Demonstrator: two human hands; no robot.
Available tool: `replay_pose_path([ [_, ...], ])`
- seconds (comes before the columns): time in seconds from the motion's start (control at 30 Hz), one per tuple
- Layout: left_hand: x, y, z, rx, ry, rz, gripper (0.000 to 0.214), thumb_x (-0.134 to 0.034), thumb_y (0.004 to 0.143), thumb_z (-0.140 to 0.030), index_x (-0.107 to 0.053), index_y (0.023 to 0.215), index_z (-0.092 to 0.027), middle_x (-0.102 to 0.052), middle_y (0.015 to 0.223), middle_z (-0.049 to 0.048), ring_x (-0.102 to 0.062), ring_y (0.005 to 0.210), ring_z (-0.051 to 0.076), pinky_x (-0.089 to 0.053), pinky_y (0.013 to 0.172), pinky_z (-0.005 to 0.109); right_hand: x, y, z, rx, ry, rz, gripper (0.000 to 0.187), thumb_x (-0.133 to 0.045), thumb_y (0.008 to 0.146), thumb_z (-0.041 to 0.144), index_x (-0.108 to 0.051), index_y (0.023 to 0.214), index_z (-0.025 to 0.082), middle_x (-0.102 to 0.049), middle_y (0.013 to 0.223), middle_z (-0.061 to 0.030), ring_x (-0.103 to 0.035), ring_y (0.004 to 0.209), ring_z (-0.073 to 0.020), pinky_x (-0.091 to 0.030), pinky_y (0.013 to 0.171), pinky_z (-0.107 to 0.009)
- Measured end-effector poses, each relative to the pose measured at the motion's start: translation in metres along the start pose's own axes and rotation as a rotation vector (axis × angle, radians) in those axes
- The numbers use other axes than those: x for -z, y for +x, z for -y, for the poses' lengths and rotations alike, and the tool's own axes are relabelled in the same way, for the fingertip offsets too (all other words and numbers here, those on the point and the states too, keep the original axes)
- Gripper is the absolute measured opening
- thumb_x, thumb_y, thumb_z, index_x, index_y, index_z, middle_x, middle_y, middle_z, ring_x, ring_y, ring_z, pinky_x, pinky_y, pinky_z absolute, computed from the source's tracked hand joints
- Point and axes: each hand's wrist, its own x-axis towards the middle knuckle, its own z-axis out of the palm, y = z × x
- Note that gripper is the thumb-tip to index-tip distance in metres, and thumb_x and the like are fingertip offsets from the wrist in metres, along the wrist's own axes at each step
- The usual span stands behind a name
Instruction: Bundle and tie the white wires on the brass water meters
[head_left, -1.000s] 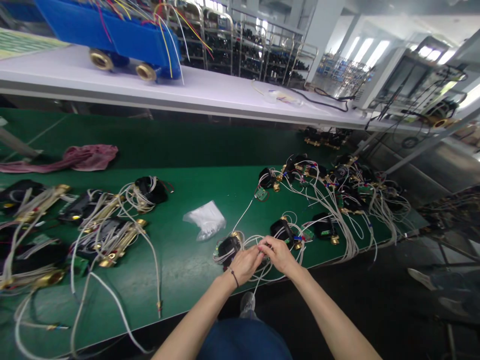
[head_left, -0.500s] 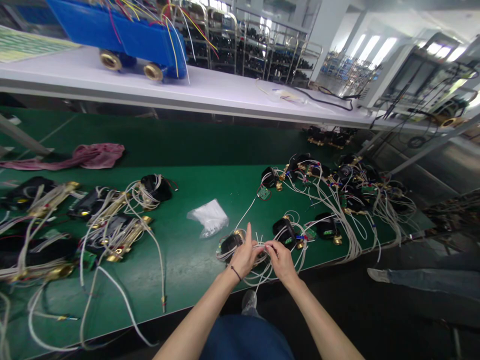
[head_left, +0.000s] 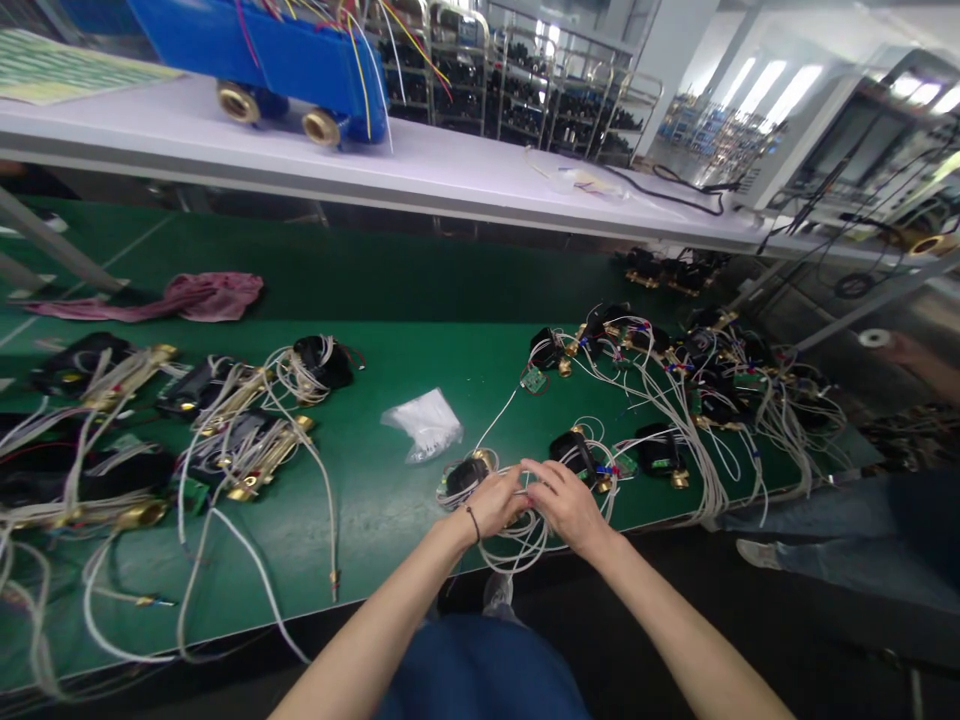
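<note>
A coil of pale grey cable (head_left: 517, 553) hangs by the front edge of the green table, joined to a black meter unit (head_left: 466, 478) with brass fittings. My left hand (head_left: 496, 503) is closed on the cable, its fingers bent. My right hand (head_left: 564, 503) meets it from the right, fingertips pinched on the same cable; the exact grip is partly hidden. Right beside my right hand sits another black meter unit (head_left: 574, 455). A clear plastic bag with white pieces (head_left: 426, 424) lies beyond my left hand.
Several wired brass-and-black units (head_left: 247, 450) cover the left side; more are heaped at the right (head_left: 712, 370). A pink cloth (head_left: 214, 297) lies at the back left. Overhead runs a white shelf (head_left: 465, 175) with a blue part (head_left: 300, 75). Another person's hand (head_left: 922, 362) shows at right.
My left index finger, raised before, is now bent down to the cable. My right hand has closed in over the left fingertips. A person's hand with a white roll has appeared at the right.
</note>
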Motion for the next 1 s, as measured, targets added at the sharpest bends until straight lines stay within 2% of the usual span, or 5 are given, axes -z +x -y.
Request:
replay_pose_path([
  [0.13, 0.005, 0.001, -0.002, -0.020, 0.016, -0.003, 0.019, -0.048, 0.080, -0.029, -0.054, 0.095, -0.018, -0.063, 0.089, 0.0040, -0.058, 0.084, 0.017, -0.042, 0.074, 0.026, 0.013, 0.011, -0.010, 0.144, -0.023, 0.146, 0.017, -0.043, 0.087, 0.018, -0.056, 0.098, 0.019, -0.059, 0.107, -0.0079, -0.047, 0.104, -0.0209, -0.043, 0.086, -0.038],
  [0.4, 0.006, -0.005, 0.000, 0.054, 0.074, -0.056, 0.023, -0.038, 0.086, -0.036, -0.052, 0.089, -0.019, -0.060, 0.069, 0.0000, -0.056, 0.067, 0.015, -0.039, 0.062, 0.024, 0.008, 0.011, -0.008, -0.352, 0.356, -0.007, 0.027, -0.037, 0.089, 0.024, -0.043, 0.114, 0.018, -0.063, 0.094, -0.0059, -0.059, 0.088, -0.0159, -0.046, 0.079, -0.030],
  [0.6, 0.000, -0.012, 0.003, 0.102, -0.058, -0.151, 0.024, -0.034, 0.088, -0.036, -0.051, 0.094, -0.020, -0.060, 0.072, -0.0010, -0.055, 0.068, 0.014, -0.039, 0.063, 0.023, -0.008, -0.003, 0.003, -0.399, 0.340, 0.019, 0.021, -0.040, 0.087, 0.027, -0.060, 0.088, 0.019, -0.064, 0.082, -0.0035, -0.059, 0.079, -0.0166, -0.044, 0.073, -0.026],
  [0.87, -0.003, -0.010, 0.004, 0.093, -0.011, -0.149, 0.031, -0.035, 0.087, -0.041, -0.057, 0.084, -0.019, -0.058, 0.062, -0.0027, -0.051, 0.062, 0.013, -0.036, 0.063, 0.024, -0.001, -0.002, 0.008, -0.468, 0.450, 0.016, 0.019, -0.045, 0.084, 0.027, -0.057, 0.096, 0.019, -0.066, 0.085, -0.0029, -0.061, 0.078, -0.0152, -0.046, 0.072, -0.025],
  [1.0, -0.001, -0.007, -0.001, 0.055, 0.050, -0.157, 0.029, -0.033, 0.088, -0.036, -0.055, 0.083, -0.019, -0.057, 0.064, -0.0017, -0.052, 0.064, 0.013, -0.036, 0.064, 0.025, -0.002, 0.005, 0.007, -0.522, 0.489, 0.008, 0.019, -0.049, 0.082, 0.033, -0.060, 0.083, 0.018, -0.065, 0.079, -0.0026, -0.061, 0.076, -0.0154, -0.048, 0.070, -0.026],
])
